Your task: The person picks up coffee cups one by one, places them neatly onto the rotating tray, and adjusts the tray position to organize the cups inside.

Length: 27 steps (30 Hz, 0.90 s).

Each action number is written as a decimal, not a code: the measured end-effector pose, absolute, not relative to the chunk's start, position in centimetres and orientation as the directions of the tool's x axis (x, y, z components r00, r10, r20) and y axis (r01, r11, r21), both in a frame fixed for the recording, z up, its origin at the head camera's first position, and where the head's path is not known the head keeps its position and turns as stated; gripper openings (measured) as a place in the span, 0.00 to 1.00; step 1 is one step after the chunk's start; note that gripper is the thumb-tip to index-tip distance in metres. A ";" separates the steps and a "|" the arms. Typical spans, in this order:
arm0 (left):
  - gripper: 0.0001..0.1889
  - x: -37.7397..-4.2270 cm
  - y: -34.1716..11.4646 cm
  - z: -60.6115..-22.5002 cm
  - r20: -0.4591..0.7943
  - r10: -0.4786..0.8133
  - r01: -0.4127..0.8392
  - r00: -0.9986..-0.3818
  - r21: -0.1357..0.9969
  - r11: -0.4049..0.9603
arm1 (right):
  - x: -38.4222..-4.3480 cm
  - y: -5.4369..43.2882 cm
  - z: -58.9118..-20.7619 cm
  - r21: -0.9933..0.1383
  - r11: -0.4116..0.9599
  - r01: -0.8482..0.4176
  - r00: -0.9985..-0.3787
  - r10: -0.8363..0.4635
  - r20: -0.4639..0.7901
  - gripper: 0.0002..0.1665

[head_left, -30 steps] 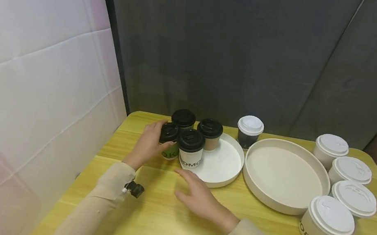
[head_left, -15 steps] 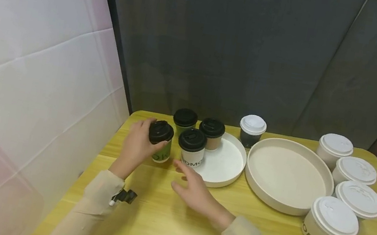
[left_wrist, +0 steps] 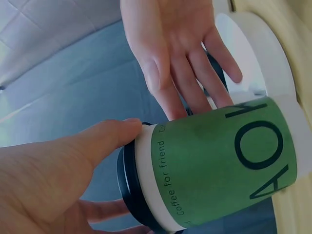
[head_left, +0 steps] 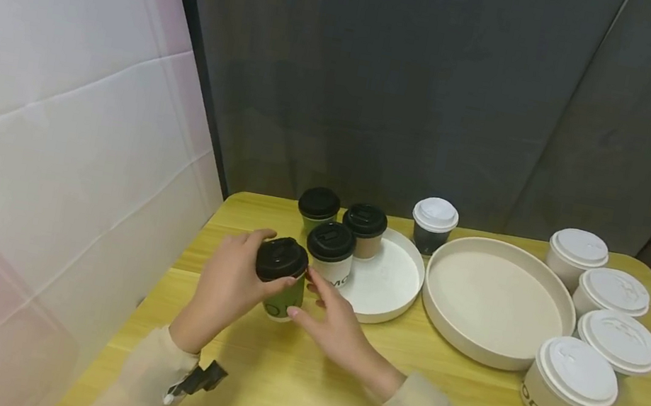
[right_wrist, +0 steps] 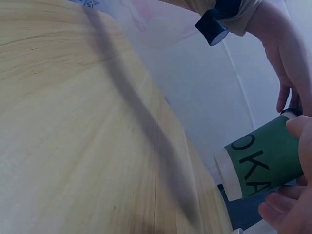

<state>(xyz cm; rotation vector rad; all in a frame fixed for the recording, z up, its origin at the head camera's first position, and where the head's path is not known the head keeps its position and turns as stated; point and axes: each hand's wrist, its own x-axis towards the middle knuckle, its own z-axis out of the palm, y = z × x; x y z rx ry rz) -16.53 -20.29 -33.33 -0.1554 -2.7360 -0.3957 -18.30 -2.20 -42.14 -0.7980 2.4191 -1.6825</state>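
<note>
My left hand [head_left: 228,281] grips a green paper coffee cup [head_left: 285,299] near its black lid [head_left: 282,258], thumb on one side and fingers on the other. The cup is tilted in the left wrist view, its green sleeve [left_wrist: 219,165] printed with large dark letters. At the cup's right side is my right hand [head_left: 343,332], its fingers fairly straight and its thumb apart from them. Those fingertips reach the cup or lie just behind it; firm contact cannot be made out. Just behind stands a white cup [head_left: 330,272] with a black lid.
Beyond are a brown cup [head_left: 366,246] and another green cup [head_left: 315,223], both black-lidded. A white round tray [head_left: 392,286] and a larger beige tray [head_left: 497,296] lie side by side. White-lidded cups [head_left: 570,380] line the right; a dark one [head_left: 431,239] stands behind.
My left hand has drawn the green cup away from the black-lidded group, first left, then nearer to me and back right. The right hand has shifted slightly left and now meets it.
</note>
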 end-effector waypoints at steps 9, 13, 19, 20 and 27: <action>0.43 -15.0 -19.2 -33.0 0.406 0.095 0.217 -0.909 0.263 0.940 | -17.5 -1.4 -42.0 -0.884 0.260 -0.389 -0.869 -0.423 0.258 0.43; 0.42 -14.7 -18.7 -32.7 0.429 0.111 0.244 -0.896 0.268 0.932 | -16.9 -0.7 -41.7 -0.885 0.247 -0.394 -0.876 -0.394 0.280 0.42; 0.40 -14.6 -17.7 -32.2 0.456 0.145 0.296 -0.878 0.279 0.914 | -16.3 0.4 -41.2 -0.872 0.251 -0.420 -0.880 -0.346 0.324 0.41; 0.40 -14.6 -17.5 -32.2 0.460 0.153 0.306 -0.875 0.279 0.910 | -16.3 0.6 -41.1 -0.872 0.256 -0.417 -0.885 -0.334 0.325 0.41; 0.40 -15.3 -15.9 -32.0 0.464 0.190 0.343 -0.866 0.273 0.899 | -16.3 2.3 -40.7 -0.866 0.288 -0.408 -0.904 -0.257 0.341 0.39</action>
